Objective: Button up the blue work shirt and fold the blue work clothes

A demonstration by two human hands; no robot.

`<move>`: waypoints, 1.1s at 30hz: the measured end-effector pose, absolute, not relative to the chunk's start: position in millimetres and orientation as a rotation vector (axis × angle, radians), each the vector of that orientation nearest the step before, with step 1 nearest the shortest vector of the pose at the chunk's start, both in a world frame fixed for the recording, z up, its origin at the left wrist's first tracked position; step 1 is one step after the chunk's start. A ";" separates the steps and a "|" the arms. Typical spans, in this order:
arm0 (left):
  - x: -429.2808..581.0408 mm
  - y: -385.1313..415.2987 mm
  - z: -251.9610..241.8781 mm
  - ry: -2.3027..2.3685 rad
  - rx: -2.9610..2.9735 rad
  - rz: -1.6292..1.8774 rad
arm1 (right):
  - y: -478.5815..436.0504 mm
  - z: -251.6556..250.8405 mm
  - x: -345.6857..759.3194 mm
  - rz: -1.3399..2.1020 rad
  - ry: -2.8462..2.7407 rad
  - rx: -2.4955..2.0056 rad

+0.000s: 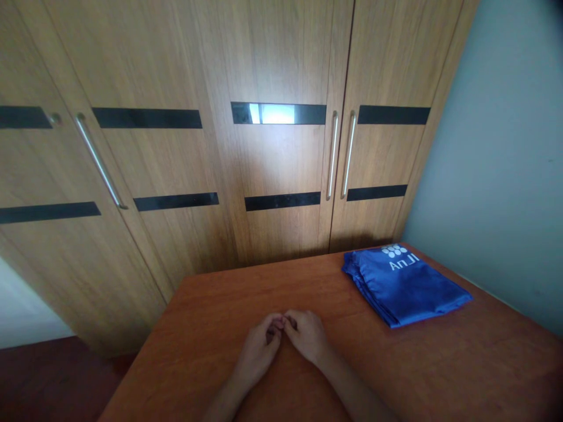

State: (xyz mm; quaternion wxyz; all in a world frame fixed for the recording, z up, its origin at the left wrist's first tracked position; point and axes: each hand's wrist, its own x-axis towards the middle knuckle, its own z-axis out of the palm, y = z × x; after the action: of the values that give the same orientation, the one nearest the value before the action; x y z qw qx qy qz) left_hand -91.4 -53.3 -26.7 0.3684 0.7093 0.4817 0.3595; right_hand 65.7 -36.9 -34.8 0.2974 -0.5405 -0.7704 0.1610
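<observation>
My left hand (260, 344) rests on the wooden table (206, 328), its fingers curled inward and the thumb folded close to them. My right hand (309, 336) lies beside it, fingers bent too. Their fingertips meet in the middle, and nothing shows in either hand. To the right of both, apart from them, a folded blue cloth (407, 290) with white dots and white lettering lies in a neat stack of layers.
Behind the table's far edge stands a wooden wardrobe (281, 234) with closed doors, black strips and metal handles (333, 155). A pale wall (501, 176) runs along the right side. Dark red floor (48, 381) shows at lower left.
</observation>
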 end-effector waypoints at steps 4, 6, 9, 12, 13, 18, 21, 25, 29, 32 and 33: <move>-89.8 -54.8 -23.0 1.236 1.830 0.932 | -37.8 -35.4 66.8 0.450 -2.048 -1.433; -89.3 -54.7 -22.9 1.242 1.825 0.936 | -38.0 -35.3 67.2 0.465 -2.047 -1.431; -89.0 -54.3 -23.8 1.246 1.811 0.938 | -37.7 -35.0 67.3 0.480 -2.045 -1.417; -89.0 -53.8 -24.8 1.238 1.816 0.941 | -37.3 -35.2 66.9 0.481 -2.041 -1.400; -89.1 -53.7 -25.0 1.238 1.820 0.942 | -37.1 -35.2 66.7 0.477 -2.039 -1.398; -88.9 -53.7 -24.0 1.251 1.830 0.943 | -36.3 -35.6 66.9 0.460 -2.043 -1.408; -88.8 -54.3 -23.0 1.258 1.831 0.944 | -35.7 -36.0 67.2 0.469 -2.043 -1.410; -89.2 -53.9 -24.0 1.250 1.825 0.951 | -36.5 -34.7 66.8 0.490 -2.050 -1.402; -89.7 -52.7 -25.6 1.238 1.821 0.955 | -39.3 -31.6 66.2 0.494 -2.049 -1.414; -89.6 -54.3 -24.8 1.233 1.814 0.952 | -40.5 -31.2 66.6 0.495 -2.056 -1.430; -89.5 -55.2 -24.4 1.234 1.805 0.954 | -40.4 -31.6 66.9 0.497 -2.058 -1.426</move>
State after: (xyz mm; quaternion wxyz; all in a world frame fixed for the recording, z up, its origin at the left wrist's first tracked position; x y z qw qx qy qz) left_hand -89.5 -55.2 -24.4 0.3692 0.7032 0.4807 0.3717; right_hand 66.9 -40.4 -31.6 0.2902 -0.5346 -0.7715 0.1863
